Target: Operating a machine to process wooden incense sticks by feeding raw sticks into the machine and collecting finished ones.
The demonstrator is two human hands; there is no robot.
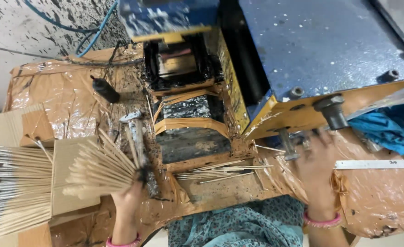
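left hand [128, 194] grips fanned sticks [99, 167] beside machine [190, 114]; right hand [315, 171] spread flat, empty, table [385, 201] edge near.

The machine [330, 41] at one o'clock is blue, flecked with white, with a yellow edge. The table cover [69, 100] at ten o'clock is shiny tan, spattered black. The sticks [99, 167] at eight o'clock are pale cream with one black tip. The cloth [389, 128] at three o'clock is plain turquoise. The garment [238, 226] at six o'clock is teal with small dark print. Both bangles [322, 222] are pink.
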